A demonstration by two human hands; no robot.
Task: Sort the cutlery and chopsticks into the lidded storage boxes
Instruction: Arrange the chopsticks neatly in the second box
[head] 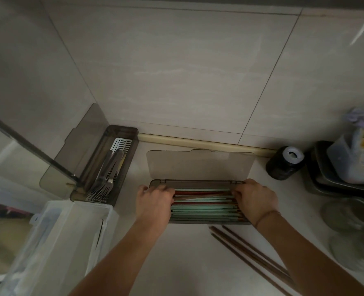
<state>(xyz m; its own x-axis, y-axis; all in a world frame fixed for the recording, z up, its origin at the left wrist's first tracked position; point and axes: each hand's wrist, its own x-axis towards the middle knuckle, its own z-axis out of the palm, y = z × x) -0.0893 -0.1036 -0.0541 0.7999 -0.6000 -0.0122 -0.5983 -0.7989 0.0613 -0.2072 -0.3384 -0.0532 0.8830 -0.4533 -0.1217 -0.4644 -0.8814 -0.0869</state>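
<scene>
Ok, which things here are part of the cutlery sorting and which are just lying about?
Job: chopstick box with both hands in it, left hand, right hand; cutlery box holding forks; brown chopsticks loose on the counter.

Lying about: black jar, clear bin, stacked trays, glass lids.

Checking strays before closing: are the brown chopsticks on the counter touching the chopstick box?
Apart. The head view shows bare counter between the brown chopsticks and the chopstick box.

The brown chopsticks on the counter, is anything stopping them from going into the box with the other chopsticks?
Only the hands. The brown chopsticks lie just in front of the chopstick box, whose lid is flipped open. The left hand and right hand cover both ends of the box.
</scene>
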